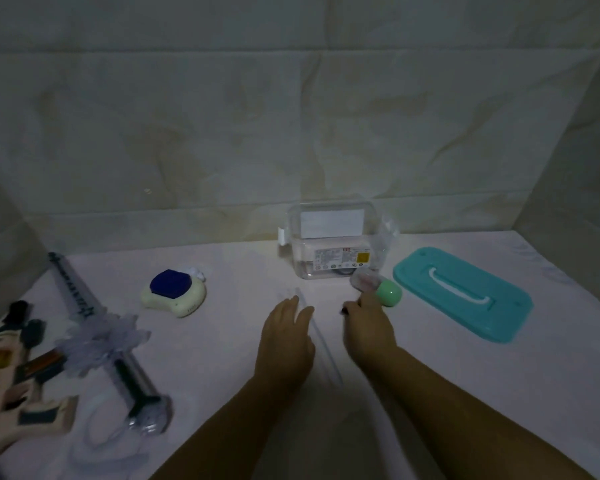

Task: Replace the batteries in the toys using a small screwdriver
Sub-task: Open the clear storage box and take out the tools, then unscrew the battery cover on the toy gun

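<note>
My left hand lies flat on the white table with straight fingers and holds nothing. My right hand is beside it with curled fingers, and its forefinger reaches up to a green capsule-shaped case with a clear cap. A small dark spot shows at its thumb tip; the dim light hides whether it is a held thing. A thin clear stick lies on the table between my hands. A cream toy with a blue top sits to the left. A long wand toy with a frilly collar lies further left.
A clear plastic box stands at the back against the wall, and its teal lid with a white handle lies to the right. A multicoloured toy rests at the left edge. The wall closes off the back.
</note>
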Tool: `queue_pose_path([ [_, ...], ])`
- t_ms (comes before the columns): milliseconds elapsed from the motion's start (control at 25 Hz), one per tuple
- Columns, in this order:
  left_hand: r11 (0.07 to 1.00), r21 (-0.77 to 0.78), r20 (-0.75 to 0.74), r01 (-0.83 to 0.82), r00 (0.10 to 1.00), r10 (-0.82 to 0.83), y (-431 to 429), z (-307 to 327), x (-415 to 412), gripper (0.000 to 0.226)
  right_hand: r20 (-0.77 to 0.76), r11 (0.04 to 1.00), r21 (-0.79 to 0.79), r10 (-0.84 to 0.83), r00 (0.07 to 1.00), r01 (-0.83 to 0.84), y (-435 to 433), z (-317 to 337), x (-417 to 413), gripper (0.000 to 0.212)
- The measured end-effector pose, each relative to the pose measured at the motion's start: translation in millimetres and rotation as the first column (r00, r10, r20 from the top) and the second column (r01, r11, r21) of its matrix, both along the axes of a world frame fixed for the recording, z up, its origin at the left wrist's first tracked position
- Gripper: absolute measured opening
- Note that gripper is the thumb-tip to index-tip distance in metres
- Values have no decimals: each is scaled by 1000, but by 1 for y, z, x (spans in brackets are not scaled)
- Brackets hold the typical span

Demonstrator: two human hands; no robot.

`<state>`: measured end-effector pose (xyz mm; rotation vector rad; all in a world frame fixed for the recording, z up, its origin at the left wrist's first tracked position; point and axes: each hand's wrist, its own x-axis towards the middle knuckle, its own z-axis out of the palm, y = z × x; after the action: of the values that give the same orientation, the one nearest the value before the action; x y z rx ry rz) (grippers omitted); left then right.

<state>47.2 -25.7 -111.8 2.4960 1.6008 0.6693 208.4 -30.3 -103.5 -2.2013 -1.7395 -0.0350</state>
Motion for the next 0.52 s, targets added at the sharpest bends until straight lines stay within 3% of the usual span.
queue_pose_path([
  [160,999,32,41,12,999,-13,-12,-6,-25,52,156,996,62,-69,985,60,-16,-4,-22,39],
  [320,998,68,39,12,999,-15,-19,1,-43,50,21,978,131,159,987,-160,-31,-6,-87,48],
  [400,997,71,10,23,1000,-23,-27,8,-64,57,25,963,65,259,966,-260,-32,-7,-122,51],
  [520,993,102,65,-56,997,49,-34,23,-110,45,-60,940,65,338,939,-334,-31,-4,-171,46],
])
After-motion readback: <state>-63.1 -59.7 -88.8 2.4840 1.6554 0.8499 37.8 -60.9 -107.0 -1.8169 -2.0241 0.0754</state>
